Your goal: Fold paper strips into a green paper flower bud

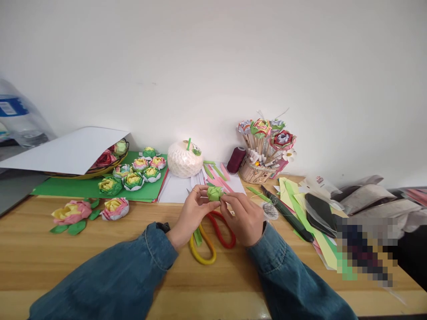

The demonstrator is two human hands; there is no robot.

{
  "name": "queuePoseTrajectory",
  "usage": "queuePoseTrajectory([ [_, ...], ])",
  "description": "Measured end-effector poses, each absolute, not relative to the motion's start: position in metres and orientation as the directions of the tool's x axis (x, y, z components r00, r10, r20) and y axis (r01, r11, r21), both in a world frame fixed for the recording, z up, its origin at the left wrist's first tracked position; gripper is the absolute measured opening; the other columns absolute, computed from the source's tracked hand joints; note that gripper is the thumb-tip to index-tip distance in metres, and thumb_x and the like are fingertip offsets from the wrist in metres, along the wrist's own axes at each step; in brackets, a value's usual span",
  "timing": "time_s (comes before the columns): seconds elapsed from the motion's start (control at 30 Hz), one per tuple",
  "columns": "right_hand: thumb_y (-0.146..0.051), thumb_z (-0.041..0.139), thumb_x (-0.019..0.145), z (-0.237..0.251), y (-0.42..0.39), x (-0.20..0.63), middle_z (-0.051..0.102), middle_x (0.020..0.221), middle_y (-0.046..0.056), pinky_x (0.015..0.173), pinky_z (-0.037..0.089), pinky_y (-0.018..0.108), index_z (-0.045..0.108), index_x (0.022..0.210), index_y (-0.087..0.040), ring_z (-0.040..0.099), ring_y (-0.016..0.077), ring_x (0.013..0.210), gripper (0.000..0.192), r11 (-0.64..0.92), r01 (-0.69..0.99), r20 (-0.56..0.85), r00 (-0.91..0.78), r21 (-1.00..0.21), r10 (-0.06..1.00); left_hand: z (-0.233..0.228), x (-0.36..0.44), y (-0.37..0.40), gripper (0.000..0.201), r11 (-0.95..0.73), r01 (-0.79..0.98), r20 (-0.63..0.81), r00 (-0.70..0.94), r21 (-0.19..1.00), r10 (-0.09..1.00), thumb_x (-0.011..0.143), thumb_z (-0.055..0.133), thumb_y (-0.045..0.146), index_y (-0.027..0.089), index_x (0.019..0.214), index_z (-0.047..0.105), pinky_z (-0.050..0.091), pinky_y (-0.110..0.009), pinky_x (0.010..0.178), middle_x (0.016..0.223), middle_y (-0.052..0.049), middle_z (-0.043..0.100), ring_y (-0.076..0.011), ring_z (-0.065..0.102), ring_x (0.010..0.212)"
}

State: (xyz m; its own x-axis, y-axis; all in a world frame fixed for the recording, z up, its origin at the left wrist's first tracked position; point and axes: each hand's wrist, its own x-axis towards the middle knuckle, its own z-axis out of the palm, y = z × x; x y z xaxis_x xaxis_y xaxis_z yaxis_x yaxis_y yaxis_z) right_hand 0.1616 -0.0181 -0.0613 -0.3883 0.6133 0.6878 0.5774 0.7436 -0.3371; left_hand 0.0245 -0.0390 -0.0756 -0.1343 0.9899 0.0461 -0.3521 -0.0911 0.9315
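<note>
A small light-green folded paper flower [215, 193] is held up over the middle of the table, between both hands. My left hand [191, 213] grips it from the left, fingers behind and thumb in front. From the right, my right hand [245, 218] pinches at its edge with thumb and fingertips. Below the hands lies a pair of scissors [203, 262] with one yellow and one red handle loop; its blades are mostly hidden. A green paper strip [198, 237] shows inside the yellow loop.
Several finished paper flowers [133, 180] sit on green sheets at left; two more [115, 208] lie nearer. Behind stand a white ornament [185, 159], a maroon thread spool [236, 160] and a pot [255, 171] of stemmed flowers. Paper strips, a dark-green cutter [293, 218] and a phone [320, 215] lie right.
</note>
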Motion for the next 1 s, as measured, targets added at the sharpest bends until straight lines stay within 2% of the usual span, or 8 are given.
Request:
queuePoseTrajectory([
  [0.07, -0.018, 0.054, 0.078, -0.061, -0.019, 0.16, 0.065, 0.082, 0.007, 0.07, 0.047, 0.031, 0.062, 0.079, -0.02, 0.059, 0.0184, 0.078, 0.009, 0.748, 0.53, 0.699, -0.352, -0.4, 0.623, -0.074, 0.026, -0.041, 0.038, -0.073, -0.41, 0.023, -0.127, 0.909, 0.992, 0.057, 0.07, 0.019, 0.019, 0.088, 0.047, 0.044, -0.029, 0.077, 0.084, 0.001, 0.06, -0.0139, 0.058, 0.083],
  [0.2, -0.02, 0.057, 0.076, -0.052, -0.014, 0.16, 0.061, 0.077, 0.004, 0.057, 0.048, 0.025, 0.06, 0.08, -0.018, 0.057, 0.0137, 0.066, 0.005, 0.659, 0.395, 0.561, -0.347, -0.64, 0.752, -0.073, 0.024, -0.041, 0.038, -0.067, -0.483, 0.022, -0.099, 0.873, 0.995, 0.06, 0.07, 0.02, 0.019, 0.091, 0.047, 0.044, -0.031, 0.08, 0.087, 0.0, 0.061, -0.0137, 0.058, 0.085],
  [0.27, -0.02, 0.058, 0.075, -0.05, -0.011, 0.161, 0.06, 0.073, 0.003, 0.054, 0.047, 0.024, 0.059, 0.078, -0.017, 0.055, 0.0124, 0.062, 0.004, 0.647, 0.384, 0.535, -0.366, -0.659, 0.762, -0.074, 0.023, -0.04, 0.037, -0.078, -0.484, 0.037, -0.092, 0.872, 0.995, 0.061, 0.07, 0.019, 0.019, 0.091, 0.047, 0.044, -0.032, 0.081, 0.088, -0.001, 0.061, -0.0138, 0.057, 0.086],
  [0.57, -0.015, 0.057, 0.077, -0.057, -0.014, 0.162, 0.062, 0.079, 0.005, 0.067, 0.049, 0.031, 0.06, 0.084, -0.018, 0.057, 0.017, 0.076, 0.009, 0.809, 0.532, 0.776, -0.389, -0.251, 0.497, -0.076, 0.024, -0.039, 0.038, -0.097, -0.467, 0.053, -0.106, 0.879, 0.993, 0.06, 0.07, 0.016, 0.019, 0.091, 0.048, 0.044, -0.029, 0.079, 0.088, 0.0, 0.061, -0.0128, 0.056, 0.085],
  [0.7, -0.013, 0.058, 0.075, -0.055, -0.016, 0.161, 0.063, 0.074, 0.003, 0.065, 0.048, 0.03, 0.059, 0.078, -0.019, 0.057, 0.0163, 0.073, 0.007, 0.824, 0.514, 0.79, -0.393, -0.236, 0.471, -0.074, 0.024, -0.039, 0.039, -0.092, -0.449, 0.046, -0.113, 0.889, 0.993, 0.059, 0.07, 0.015, 0.019, 0.091, 0.047, 0.044, -0.027, 0.076, 0.088, 0.0, 0.061, -0.0124, 0.055, 0.084],
  [0.87, -0.014, 0.057, 0.075, -0.055, -0.013, 0.16, 0.06, 0.072, 0.003, 0.06, 0.048, 0.027, 0.058, 0.077, -0.018, 0.056, 0.0139, 0.067, 0.005, 0.792, 0.517, 0.737, -0.387, -0.324, 0.554, -0.075, 0.024, -0.039, 0.038, -0.128, -0.419, 0.08, -0.13, 0.899, 0.988, 0.058, 0.07, 0.015, 0.018, 0.088, 0.048, 0.043, -0.025, 0.074, 0.087, 0.001, 0.06, -0.012, 0.055, 0.084],
  [0.93, -0.012, 0.057, 0.074, -0.057, -0.013, 0.161, 0.06, 0.069, 0.003, 0.06, 0.048, 0.026, 0.057, 0.075, -0.018, 0.056, 0.0143, 0.066, 0.005, 0.805, 0.556, 0.775, -0.408, -0.208, 0.482, -0.076, 0.024, -0.039, 0.038, -0.137, -0.403, 0.085, -0.144, 0.905, 0.986, 0.058, 0.07, 0.015, 0.019, 0.088, 0.048, 0.042, -0.025, 0.074, 0.086, 0.001, 0.06, -0.0119, 0.055, 0.083],
  [1.0, -0.011, 0.059, 0.072, -0.059, -0.013, 0.163, 0.062, 0.067, 0.002, 0.058, 0.046, 0.027, 0.056, 0.073, -0.018, 0.056, 0.0148, 0.065, 0.007, 0.807, 0.591, 0.829, -0.451, -0.002, 0.331, -0.076, 0.025, -0.038, 0.037, -0.145, -0.401, 0.095, -0.143, 0.905, 0.985, 0.058, 0.07, 0.015, 0.019, 0.087, 0.048, 0.042, -0.025, 0.074, 0.084, 0.002, 0.06, -0.0117, 0.056, 0.083],
])
